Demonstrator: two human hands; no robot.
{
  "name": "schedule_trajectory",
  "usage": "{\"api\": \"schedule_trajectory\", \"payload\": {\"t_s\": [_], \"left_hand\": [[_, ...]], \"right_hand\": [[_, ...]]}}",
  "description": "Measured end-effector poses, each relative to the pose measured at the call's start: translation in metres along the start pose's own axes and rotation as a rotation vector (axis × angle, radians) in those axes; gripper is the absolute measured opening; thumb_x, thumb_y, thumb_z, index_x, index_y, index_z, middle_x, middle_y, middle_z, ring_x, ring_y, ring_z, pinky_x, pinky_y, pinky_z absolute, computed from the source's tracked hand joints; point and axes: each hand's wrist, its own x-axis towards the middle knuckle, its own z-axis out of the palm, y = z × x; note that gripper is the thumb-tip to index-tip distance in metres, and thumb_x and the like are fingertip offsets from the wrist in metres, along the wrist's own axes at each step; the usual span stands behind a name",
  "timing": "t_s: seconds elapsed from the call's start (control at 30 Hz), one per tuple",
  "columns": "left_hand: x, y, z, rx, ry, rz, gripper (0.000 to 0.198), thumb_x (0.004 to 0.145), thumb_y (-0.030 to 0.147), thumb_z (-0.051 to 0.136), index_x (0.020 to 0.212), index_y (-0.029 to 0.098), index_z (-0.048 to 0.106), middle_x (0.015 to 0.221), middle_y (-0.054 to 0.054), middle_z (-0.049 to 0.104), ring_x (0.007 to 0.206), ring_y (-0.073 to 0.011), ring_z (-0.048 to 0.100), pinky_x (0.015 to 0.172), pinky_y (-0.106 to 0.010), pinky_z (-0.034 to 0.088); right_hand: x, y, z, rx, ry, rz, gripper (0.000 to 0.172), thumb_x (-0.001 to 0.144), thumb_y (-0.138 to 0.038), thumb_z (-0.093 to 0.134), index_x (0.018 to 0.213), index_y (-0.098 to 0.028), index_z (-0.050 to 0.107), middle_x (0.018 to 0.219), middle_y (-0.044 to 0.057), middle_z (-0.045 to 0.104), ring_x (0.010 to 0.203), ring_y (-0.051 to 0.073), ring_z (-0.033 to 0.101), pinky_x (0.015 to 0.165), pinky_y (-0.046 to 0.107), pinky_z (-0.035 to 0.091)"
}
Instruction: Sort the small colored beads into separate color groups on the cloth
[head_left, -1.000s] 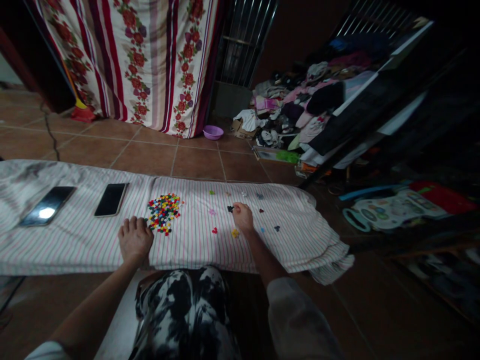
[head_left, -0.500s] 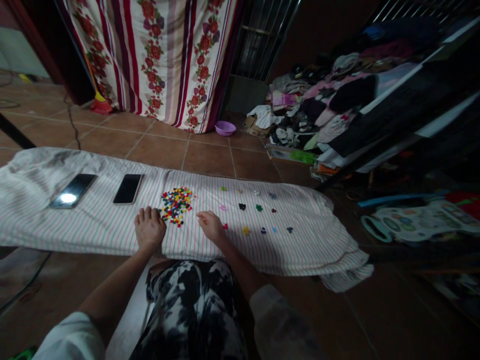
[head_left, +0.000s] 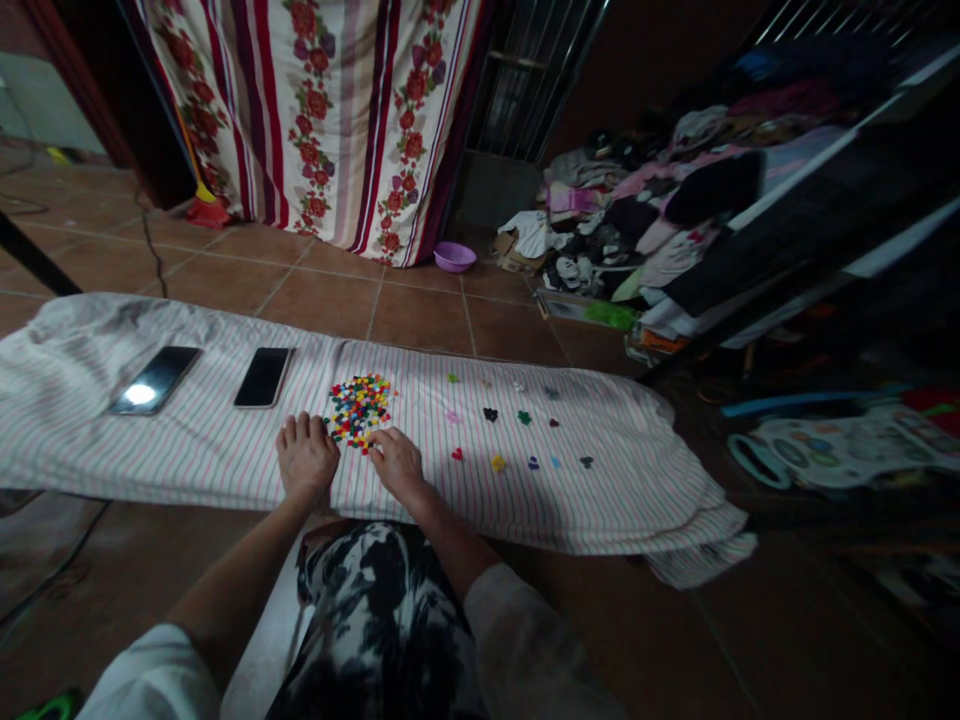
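Note:
A pile of small multicoloured pieces [head_left: 361,408] lies on the striped cloth [head_left: 442,500]. My left hand [head_left: 307,455] rests flat on the cloth at the pile's left edge, fingers apart, holding nothing. At the pile's lower right edge is my right hand [head_left: 396,462], its thumb and forefinger close together; whatever may be between them is too small to make out. Right of it are small groups sorted by colour, among them a black group [head_left: 490,414], a green group [head_left: 523,417], a yellow group [head_left: 498,463] and a red group [head_left: 457,454].
Two phones lie on the cloth to the left, one dark [head_left: 262,378] and one with a bright reflection [head_left: 156,380]. Beyond the cloth, a purple basin [head_left: 454,257] stands on the tiled floor, near a heap of clothes [head_left: 622,215].
My right hand has moved left, from the gap beside the groups to the edge of the pile. My left hand stays in its place on the cloth.

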Motion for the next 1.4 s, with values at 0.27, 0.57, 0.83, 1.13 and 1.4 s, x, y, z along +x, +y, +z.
{"api": "schedule_trajectory", "payload": {"t_s": [0.27, 0.57, 0.83, 1.13, 1.4], "left_hand": [[0.0, -0.001, 0.001, 0.017, 0.017, 0.026, 0.039, 0.089, 0.026, 0.037, 0.116, 0.011, 0.06, 0.135, -0.02, 0.055, 0.135, -0.0358, 0.039, 0.11, -0.05, 0.029], [0.0, 0.003, -0.005, 0.059, 0.01, 0.027, 0.036, 0.09, 0.027, 0.035, 0.112, 0.012, 0.06, 0.131, -0.018, 0.057, 0.132, -0.0342, 0.043, 0.107, -0.048, 0.032], [0.0, 0.004, -0.007, 0.079, 0.007, 0.025, 0.035, 0.09, 0.026, 0.036, 0.111, 0.013, 0.06, 0.129, -0.017, 0.058, 0.13, -0.0334, 0.044, 0.106, -0.048, 0.033], [-0.001, 0.004, -0.003, 0.034, 0.001, 0.004, 0.038, 0.088, 0.026, 0.038, 0.117, 0.013, 0.059, 0.133, -0.018, 0.056, 0.134, -0.0339, 0.042, 0.109, -0.049, 0.031], [-0.001, 0.004, -0.002, 0.057, 0.002, 0.005, 0.039, 0.091, 0.027, 0.035, 0.117, 0.013, 0.059, 0.132, -0.017, 0.057, 0.133, -0.034, 0.041, 0.109, -0.048, 0.032]], "right_hand": [[-0.006, 0.002, 0.004, 0.003, 0.057, -0.018, 0.012, 0.088, -0.018, 0.057, 0.095, -0.025, 0.064, 0.101, 0.002, 0.067, 0.098, 0.017, 0.06, 0.09, 0.027, 0.045], [-0.008, 0.008, 0.006, 0.095, 0.152, 0.014, 0.019, 0.086, -0.014, 0.051, 0.1, -0.023, 0.061, 0.094, 0.004, 0.067, 0.09, 0.018, 0.062, 0.086, 0.028, 0.047], [-0.004, 0.02, 0.006, 0.254, 0.316, 0.072, 0.025, 0.084, -0.013, 0.048, 0.098, -0.025, 0.065, 0.095, 0.004, 0.068, 0.091, 0.018, 0.063, 0.084, 0.03, 0.05], [0.018, 0.108, -0.061, 0.25, 0.542, 0.267, 0.03, 0.081, -0.014, 0.044, 0.098, -0.019, 0.069, 0.101, 0.008, 0.07, 0.09, 0.018, 0.065, 0.087, 0.031, 0.051], [0.029, 0.18, -0.124, 0.045, 0.467, 0.494, 0.034, 0.081, -0.012, 0.044, 0.098, -0.019, 0.073, 0.102, 0.007, 0.073, 0.095, 0.018, 0.066, 0.09, 0.028, 0.048]]}}
